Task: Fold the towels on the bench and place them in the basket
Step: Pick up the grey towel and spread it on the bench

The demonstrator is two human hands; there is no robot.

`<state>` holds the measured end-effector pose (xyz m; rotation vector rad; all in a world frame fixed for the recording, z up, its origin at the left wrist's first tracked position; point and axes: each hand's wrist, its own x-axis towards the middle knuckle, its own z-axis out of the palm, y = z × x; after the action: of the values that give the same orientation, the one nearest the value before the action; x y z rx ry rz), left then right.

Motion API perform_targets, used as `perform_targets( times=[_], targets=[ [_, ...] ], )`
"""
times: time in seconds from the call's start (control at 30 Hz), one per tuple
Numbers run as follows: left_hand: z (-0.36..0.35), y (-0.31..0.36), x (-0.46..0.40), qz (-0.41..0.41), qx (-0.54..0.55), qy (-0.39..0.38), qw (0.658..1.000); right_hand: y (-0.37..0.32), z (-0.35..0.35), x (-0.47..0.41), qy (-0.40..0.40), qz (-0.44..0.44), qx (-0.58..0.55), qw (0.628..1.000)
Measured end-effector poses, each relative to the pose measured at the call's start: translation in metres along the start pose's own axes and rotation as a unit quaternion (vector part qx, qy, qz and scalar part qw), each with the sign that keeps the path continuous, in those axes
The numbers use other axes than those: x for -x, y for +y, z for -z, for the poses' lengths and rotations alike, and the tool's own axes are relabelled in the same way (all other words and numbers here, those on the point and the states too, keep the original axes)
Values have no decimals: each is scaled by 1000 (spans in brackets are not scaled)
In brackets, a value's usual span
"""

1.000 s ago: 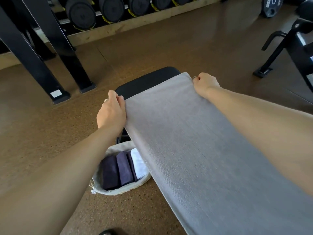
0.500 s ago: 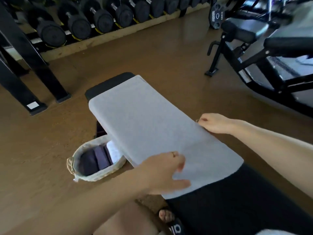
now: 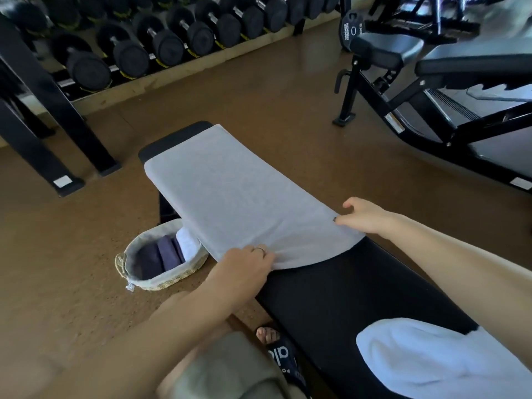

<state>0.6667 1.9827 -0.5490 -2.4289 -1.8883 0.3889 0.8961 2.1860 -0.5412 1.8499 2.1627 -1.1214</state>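
A grey towel (image 3: 230,194) lies flat along the far half of the black bench (image 3: 339,298). My left hand (image 3: 243,269) grips the towel's near left corner, and the cloth bunches under its fingers. My right hand (image 3: 364,214) pinches the near right corner at the bench's edge. A white towel (image 3: 431,361) lies in a heap on the near end of the bench. The woven basket (image 3: 126,264) sits on the floor left of the bench and holds folded dark purple towels (image 3: 161,254) and a white one (image 3: 187,243).
A dumbbell rack (image 3: 172,44) runs along the back wall. Black rack legs (image 3: 57,116) stand at far left. Another gym bench and machine frame (image 3: 431,90) fill the right. My sandalled foot (image 3: 276,347) rests on the brown floor beside the bench.
Both hands left the towel's far corners and came back to the near end. They now hold the near corners, and the near left edge is gathered up.
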Motion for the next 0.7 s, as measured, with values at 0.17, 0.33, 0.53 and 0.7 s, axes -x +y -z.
perform_targets(
  times=[0.17,0.33,0.53,0.7],
  targets=[
    [11,-24,-14,220,198,1,955,4,-2,-2,-6,-21,-45,999],
    [11,-14,-12,111,-15,88,990,9,-6,-12,98,1,-47,994],
    [-7,14,-14,47,-4,69,997,12,-8,-17,125,-4,-102,987],
    [-22,0,-26,50,-38,24,998,20,-9,-17,121,2,-90,989]
  ],
)
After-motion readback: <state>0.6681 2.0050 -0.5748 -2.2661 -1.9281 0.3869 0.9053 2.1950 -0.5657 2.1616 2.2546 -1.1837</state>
